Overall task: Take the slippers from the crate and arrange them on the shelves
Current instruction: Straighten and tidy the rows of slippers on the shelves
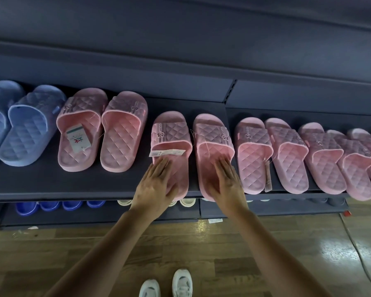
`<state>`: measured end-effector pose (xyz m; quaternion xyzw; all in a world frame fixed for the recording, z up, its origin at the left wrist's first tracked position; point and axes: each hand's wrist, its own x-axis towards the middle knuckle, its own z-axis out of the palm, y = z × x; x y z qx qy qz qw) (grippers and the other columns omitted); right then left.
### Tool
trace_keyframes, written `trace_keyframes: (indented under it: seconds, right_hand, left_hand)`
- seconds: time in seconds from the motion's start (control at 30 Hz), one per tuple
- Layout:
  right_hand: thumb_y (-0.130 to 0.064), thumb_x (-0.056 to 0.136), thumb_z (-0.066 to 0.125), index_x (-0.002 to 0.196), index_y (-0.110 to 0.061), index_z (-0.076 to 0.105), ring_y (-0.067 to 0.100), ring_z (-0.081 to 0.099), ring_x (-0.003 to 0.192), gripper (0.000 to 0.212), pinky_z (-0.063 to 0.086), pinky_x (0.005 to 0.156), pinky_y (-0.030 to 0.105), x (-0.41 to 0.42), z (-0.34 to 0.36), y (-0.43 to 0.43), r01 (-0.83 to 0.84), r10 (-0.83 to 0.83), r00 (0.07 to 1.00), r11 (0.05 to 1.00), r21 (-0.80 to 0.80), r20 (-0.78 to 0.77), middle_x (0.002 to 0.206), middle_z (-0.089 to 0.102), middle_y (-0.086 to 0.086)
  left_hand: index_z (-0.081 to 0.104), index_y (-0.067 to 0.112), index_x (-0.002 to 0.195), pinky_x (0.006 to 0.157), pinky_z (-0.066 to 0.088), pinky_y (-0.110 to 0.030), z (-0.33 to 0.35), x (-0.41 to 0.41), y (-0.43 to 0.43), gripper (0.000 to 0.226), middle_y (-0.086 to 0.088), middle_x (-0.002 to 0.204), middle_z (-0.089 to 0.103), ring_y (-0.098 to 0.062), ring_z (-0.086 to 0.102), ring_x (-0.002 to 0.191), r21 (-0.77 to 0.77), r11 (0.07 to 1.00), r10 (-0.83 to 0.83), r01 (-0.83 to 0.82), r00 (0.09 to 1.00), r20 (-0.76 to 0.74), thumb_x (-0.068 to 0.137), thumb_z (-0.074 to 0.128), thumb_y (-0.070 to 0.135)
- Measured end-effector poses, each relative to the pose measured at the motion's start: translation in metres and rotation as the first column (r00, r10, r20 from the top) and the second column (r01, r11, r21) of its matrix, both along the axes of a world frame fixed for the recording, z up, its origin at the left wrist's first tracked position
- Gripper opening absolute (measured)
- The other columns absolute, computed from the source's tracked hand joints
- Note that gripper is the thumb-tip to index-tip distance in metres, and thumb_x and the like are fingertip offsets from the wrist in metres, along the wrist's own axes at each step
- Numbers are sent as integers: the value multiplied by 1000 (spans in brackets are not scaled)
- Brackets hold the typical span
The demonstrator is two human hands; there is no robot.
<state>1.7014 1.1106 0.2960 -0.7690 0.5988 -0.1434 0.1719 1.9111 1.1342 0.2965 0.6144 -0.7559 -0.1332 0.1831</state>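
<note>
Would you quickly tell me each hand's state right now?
Left hand: open, flat on the pink quilted plastic slipper bearing a white tag.
Right hand: open, flat on the neighbouring pink quilted slipper.

Both arms are reaching forward, side by side. The left hand (156, 185) and right hand (228, 181) are lying flat, palms down, fingers straight.

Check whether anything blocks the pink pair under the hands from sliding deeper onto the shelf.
Nothing visible: left hand and right hand lie flat on the pink pair, heels overhanging the shelf edge; bare shelf behind the toes, neighbouring pink pairs only beside it.
</note>
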Motion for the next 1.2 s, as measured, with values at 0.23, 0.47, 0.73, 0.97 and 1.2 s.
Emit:
trace_keyframes:
  seconds: [0.23, 0.47, 0.73, 0.97, 1.2]
  right_hand:
    - [-68, 89, 9, 144, -6, 17, 31, 16, 142, 83, 14, 114, 40, 6, -8, -1, -6, 5, 994, 1000, -10, -109, 153, 19, 15]
    - [-80, 66, -19, 143, -16, -10, 16, -20, 138, 100, -13, 113, 29, 31, -5, -18, 30, -22, 992, 997, 70, -123, 155, -10, 6]
    - [-83, 58, -23, 147, -15, -6, 12, -22, 136, 114, -15, 111, 26, 42, -4, -44, 41, -35, 995, 997, 71, -91, 156, -8, 8]
    - [-80, 65, -14, 147, -15, -9, 17, -20, 140, 104, -11, 114, 31, 46, -5, -66, 28, -21, 993, 998, 63, -114, 155, -13, 6]
    - [-67, 69, -5, 148, -14, -6, 20, -14, 143, 95, -13, 111, 27, 45, -1, -67, 11, -1, 990, 997, 73, -140, 157, -9, 7]
  left_hand:
    - [36, 8, 140, 111, 8, -45, -5, -8, -5, 70, -15, 145, 39, -34, 28, 138, 102, 994, -27, 22, 999, 45, 84, 31, 49]
    - [39, 10, 138, 111, 10, -46, -3, -8, -16, 71, -15, 143, 41, -34, 32, 136, 74, 997, -22, 18, 999, 46, 81, 31, 51]
    - [32, 17, 143, 113, -6, -31, -9, -6, -44, 79, -6, 150, 30, -25, 18, 142, 4, 1000, 16, -16, 1000, -8, 76, 18, 55]
    - [43, 15, 137, 115, 6, -32, -14, -3, -66, 60, -7, 143, 42, -26, 32, 136, -48, 998, 46, -47, 999, -20, 86, 31, 46]
    - [37, 15, 141, 116, 7, -33, -15, 1, -69, 65, -6, 147, 36, -24, 25, 139, -49, 999, 9, -9, 1000, -18, 86, 25, 48]
